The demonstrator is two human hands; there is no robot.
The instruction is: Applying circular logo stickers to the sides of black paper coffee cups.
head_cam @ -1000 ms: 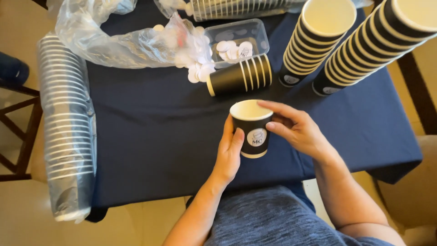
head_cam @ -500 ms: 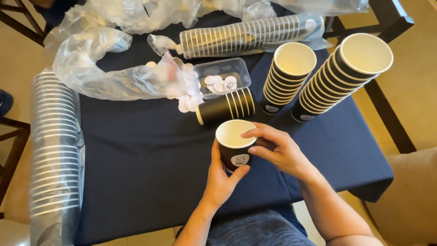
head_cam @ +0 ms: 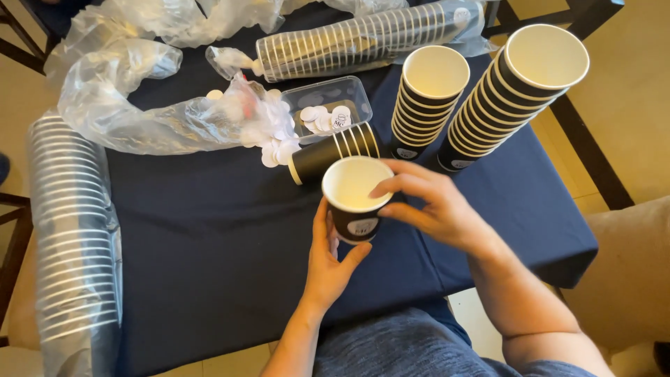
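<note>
A single black paper cup with a white inside and a round white sticker on its side is held above the dark blue tablecloth. My left hand cups it from below and the left, thumb under its base. My right hand grips its right side, fingertips on the rim. Just behind it a short nested stack of black cups lies on its side.
Two tall stacks of cups stand at the back right. A clear plastic tub of round white stickers sits behind, with loose stickers and crumpled plastic wrap. Wrapped cup sleeves lie at the left edge and along the back.
Both hands lifted the cup slightly up and away from my body and tipped it, so its opening shows more. The camera view shifted a little.
</note>
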